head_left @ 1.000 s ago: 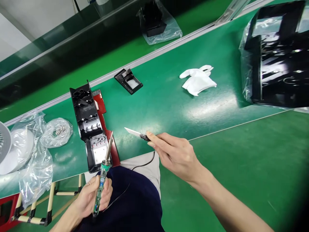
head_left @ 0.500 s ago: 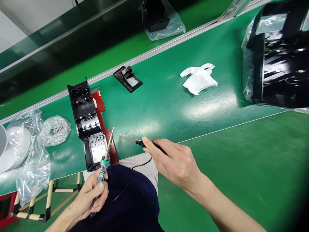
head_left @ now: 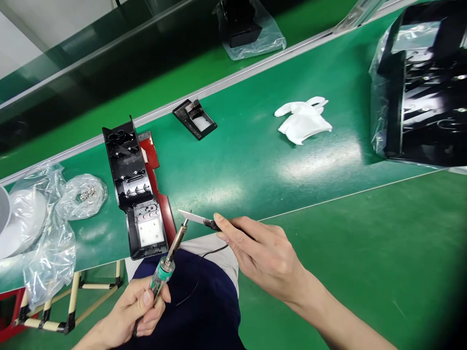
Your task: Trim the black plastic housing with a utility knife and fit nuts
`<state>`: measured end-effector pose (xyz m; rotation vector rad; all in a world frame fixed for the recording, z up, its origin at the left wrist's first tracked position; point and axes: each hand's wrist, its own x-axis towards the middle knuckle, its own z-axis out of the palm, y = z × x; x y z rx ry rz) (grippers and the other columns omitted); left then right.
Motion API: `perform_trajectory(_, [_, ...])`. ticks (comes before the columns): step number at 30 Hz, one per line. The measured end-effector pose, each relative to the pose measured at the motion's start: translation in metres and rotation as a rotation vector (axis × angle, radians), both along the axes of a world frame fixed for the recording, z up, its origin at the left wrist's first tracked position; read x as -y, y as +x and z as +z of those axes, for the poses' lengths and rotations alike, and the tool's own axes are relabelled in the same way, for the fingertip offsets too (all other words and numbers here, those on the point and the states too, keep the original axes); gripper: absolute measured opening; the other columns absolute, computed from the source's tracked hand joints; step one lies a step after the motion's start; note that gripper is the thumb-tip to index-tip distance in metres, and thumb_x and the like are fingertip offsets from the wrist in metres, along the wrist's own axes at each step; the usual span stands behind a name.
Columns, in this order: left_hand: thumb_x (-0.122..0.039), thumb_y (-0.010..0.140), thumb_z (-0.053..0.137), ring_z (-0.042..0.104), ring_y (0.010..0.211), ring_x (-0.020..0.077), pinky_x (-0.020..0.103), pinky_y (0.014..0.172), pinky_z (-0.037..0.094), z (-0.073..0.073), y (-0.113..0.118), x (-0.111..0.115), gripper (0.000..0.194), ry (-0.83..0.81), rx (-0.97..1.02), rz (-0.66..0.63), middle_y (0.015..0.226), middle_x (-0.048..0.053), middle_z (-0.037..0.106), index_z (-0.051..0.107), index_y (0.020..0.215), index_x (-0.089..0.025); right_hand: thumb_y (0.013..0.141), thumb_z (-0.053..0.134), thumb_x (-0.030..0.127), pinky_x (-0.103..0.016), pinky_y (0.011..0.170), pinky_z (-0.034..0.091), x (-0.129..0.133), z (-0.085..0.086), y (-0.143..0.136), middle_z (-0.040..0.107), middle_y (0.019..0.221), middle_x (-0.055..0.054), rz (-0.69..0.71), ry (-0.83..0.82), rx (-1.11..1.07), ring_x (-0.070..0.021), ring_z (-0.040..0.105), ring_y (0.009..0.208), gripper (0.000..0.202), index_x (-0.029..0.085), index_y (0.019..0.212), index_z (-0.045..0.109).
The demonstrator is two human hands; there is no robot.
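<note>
My left hand (head_left: 140, 308) is closed round the green handle of a soldering iron (head_left: 176, 245), its metal tip angled up and to the right. My right hand (head_left: 260, 250) grips the dark handle of a knife (head_left: 197, 218), whose blade points left. Blade and iron tip cross in the view; whether they touch I cannot make out. Left of them a long black plastic housing (head_left: 133, 182) lies on a red block (head_left: 167, 218), with a white plate at its near end. A thin cord (head_left: 213, 251) runs over my lap.
A small black frame part (head_left: 195, 119) and a white glove (head_left: 304, 121) lie on the green bench (head_left: 226, 170). Bagged small metal parts (head_left: 87, 194) and clear plastic wrap (head_left: 54, 253) are at left. A big black assembly (head_left: 430, 97) stands right, a bagged black part (head_left: 244, 29) behind.
My left hand has tilted the soldering iron to the right, bringing its tip to the knife blade. The knife has shifted slightly left and down.
</note>
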<state>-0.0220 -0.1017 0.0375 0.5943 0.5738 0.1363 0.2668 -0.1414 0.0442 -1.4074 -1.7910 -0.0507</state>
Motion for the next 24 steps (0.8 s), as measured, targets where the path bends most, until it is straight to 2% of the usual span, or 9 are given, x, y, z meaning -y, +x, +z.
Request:
perform_trajectory(8, [-0.041, 0.095, 0.045, 0.024, 0.046, 0.0012, 0.01, 0.043, 0.025, -0.006, -0.008, 0.002, 0.031, -0.018, 0.042, -0.035, 0.06, -0.004, 0.03, 0.061, 0.107, -0.017, 0.097, 0.049, 0.009, -0.024, 0.048, 0.039, -0.008, 0.008, -0.001, 0.055, 0.077, -0.004, 0.026, 0.024, 0.027, -0.0109, 0.051, 0.062, 0.019, 0.005, 0.116, 0.053])
perform_trajectory(17, [-0.042, 0.093, 0.05, 0.024, 0.046, 0.0003, 0.009, 0.043, 0.026, -0.001, -0.006, 0.004, 0.029, -0.053, 0.025, -0.031, 0.059, -0.004, 0.029, 0.062, 0.102, -0.017, 0.097, 0.048, 0.009, -0.023, 0.046, 0.036, -0.008, 0.009, -0.002, 0.054, 0.076, -0.003, 0.03, 0.029, 0.054, -0.0096, 0.049, 0.058, 0.019, 0.008, 0.116, 0.053])
perform_trajectory(20, [-0.04, 0.096, 0.042, 0.024, 0.044, 0.0009, 0.009, 0.041, 0.024, 0.0, -0.01, 0.007, 0.031, 0.054, 0.134, -0.053, 0.057, -0.004, 0.03, 0.062, 0.106, -0.018, 0.099, 0.046, 0.011, -0.023, 0.043, 0.032, -0.014, 0.0, 0.016, 0.052, 0.071, -0.001, -0.003, 0.067, 0.14, -0.0093, 0.045, 0.054, 0.018, 0.01, 0.114, 0.055])
perform_trajectory(22, [-0.038, 0.095, 0.045, 0.028, 0.047, 0.0013, 0.01, 0.043, 0.021, 0.001, -0.014, 0.008, 0.031, 0.189, 0.16, -0.087, 0.055, -0.003, 0.032, 0.064, 0.103, -0.014, 0.1, 0.044, 0.011, -0.024, 0.039, 0.027, -0.016, -0.008, 0.039, 0.049, 0.065, 0.0, -0.121, 0.1, 0.244, -0.0091, 0.04, 0.048, 0.017, 0.011, 0.111, 0.056])
perform_trajectory(23, [-0.037, 0.095, 0.047, 0.03, 0.048, 0.0015, 0.01, 0.045, 0.021, 0.001, -0.016, 0.008, 0.031, 0.221, 0.168, -0.083, 0.055, -0.003, 0.032, 0.064, 0.103, -0.012, 0.099, 0.045, 0.01, -0.024, 0.039, 0.028, -0.016, -0.01, 0.051, 0.049, 0.064, 0.0, -0.205, 0.119, 0.257, -0.0091, 0.04, 0.048, 0.016, 0.011, 0.109, 0.057])
perform_trajectory(24, [-0.036, 0.095, 0.047, 0.03, 0.049, 0.0016, 0.011, 0.046, 0.021, 0.001, -0.018, 0.009, 0.031, 0.207, 0.183, -0.06, 0.056, -0.002, 0.033, 0.064, 0.105, -0.012, 0.099, 0.046, 0.01, -0.023, 0.042, 0.032, -0.014, -0.01, 0.06, 0.052, 0.067, -0.001, -0.232, 0.142, 0.23, -0.0089, 0.043, 0.051, 0.015, 0.01, 0.108, 0.057])
